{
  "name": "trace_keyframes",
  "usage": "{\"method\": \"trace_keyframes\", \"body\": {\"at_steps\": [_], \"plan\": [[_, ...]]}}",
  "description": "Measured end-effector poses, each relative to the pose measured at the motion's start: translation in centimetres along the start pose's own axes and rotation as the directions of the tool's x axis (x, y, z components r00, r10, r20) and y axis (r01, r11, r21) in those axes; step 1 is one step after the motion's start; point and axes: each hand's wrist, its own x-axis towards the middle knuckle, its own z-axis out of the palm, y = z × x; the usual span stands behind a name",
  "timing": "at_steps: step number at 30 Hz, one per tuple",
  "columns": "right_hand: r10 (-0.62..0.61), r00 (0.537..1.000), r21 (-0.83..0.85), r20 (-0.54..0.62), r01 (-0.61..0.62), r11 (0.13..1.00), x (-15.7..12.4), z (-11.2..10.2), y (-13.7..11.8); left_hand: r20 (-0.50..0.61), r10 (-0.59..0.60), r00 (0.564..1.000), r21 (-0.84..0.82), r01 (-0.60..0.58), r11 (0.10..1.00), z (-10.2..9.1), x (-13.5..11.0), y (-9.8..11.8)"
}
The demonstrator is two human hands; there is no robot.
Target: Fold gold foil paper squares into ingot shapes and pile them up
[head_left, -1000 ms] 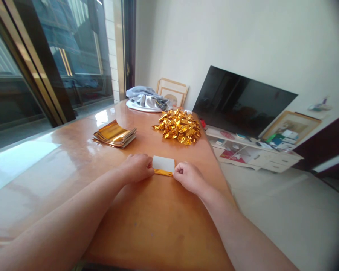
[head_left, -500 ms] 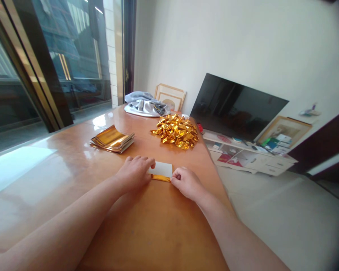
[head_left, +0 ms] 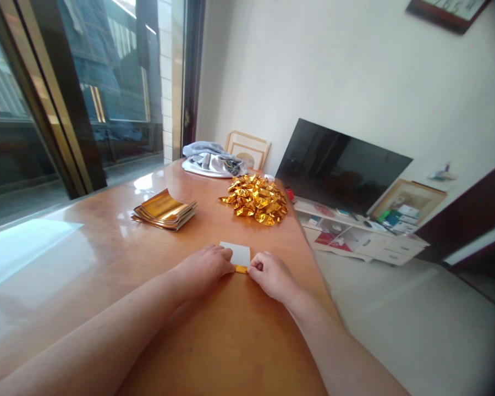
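A small sheet of gold foil paper [head_left: 236, 253] lies white side up on the table, its near edge turned over into a narrow gold strip. My left hand [head_left: 210, 264] has its fingers closed on the left end of that strip and covers part of it. At the strip's right end, my right hand [head_left: 269, 273] pinches the folded edge between thumb and curled fingers. Beyond my left hand sits a stack of gold foil paper [head_left: 165, 210], its top sheet curling up. A heap of folded gold foil pieces [head_left: 256, 199] lies farther off to the right.
The glossy wooden table [head_left: 214, 341] has its right edge beside my right forearm. A bundle of cloth [head_left: 210, 160] lies at its far end. Beyond stand a television [head_left: 342, 165] and a white cabinet [head_left: 369, 245]. A glass sliding door [head_left: 107, 93] is on the left.
My left hand has moved right along the folded strip and its fingers have drawn together. My right hand stays at the right corner. The view has tilted up slightly.
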Motion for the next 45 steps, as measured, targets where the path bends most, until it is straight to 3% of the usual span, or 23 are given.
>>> {"method": "trace_keyframes", "body": {"at_steps": [23, 28, 31, 34, 38, 45], "plan": [[-0.001, 1.0, 0.023, 0.013, 0.0, 1.0, -0.1, 0.1, 0.4, -0.046, 0.014, 0.999, 0.089, -0.01, 0.996, -0.5, -0.6, 1.1], [0.031, 0.999, -0.038, -0.009, -0.031, 0.999, -0.4, -0.9, 0.3, -0.042, 0.003, 0.999, 0.091, 0.001, 0.996, -0.6, -0.6, 1.1], [-0.039, 0.999, -0.137, -0.026, 0.035, 0.99, -1.1, -1.7, -0.9, -0.056, 0.006, 0.998, 0.09, -0.001, 0.996, -0.6, -0.6, 1.1], [-0.167, 0.978, -0.259, 0.121, 0.194, 0.946, -2.4, -2.4, -2.8, -0.065, 0.009, 0.998, 0.085, -0.003, 0.996, -0.5, -0.6, 1.1], [-0.136, 0.938, -0.435, 0.32, 0.273, 0.858, -4.0, -2.8, -5.1, -0.058, 0.011, 0.998, 0.096, -0.006, 0.995, -0.4, -0.6, 1.1], [-0.027, 0.925, -0.565, 0.38, 0.256, 0.784, -4.7, -4.0, -6.1, -0.06, 0.003, 0.998, 0.083, 0.002, 0.997, -0.6, -0.7, 1.1]]}}
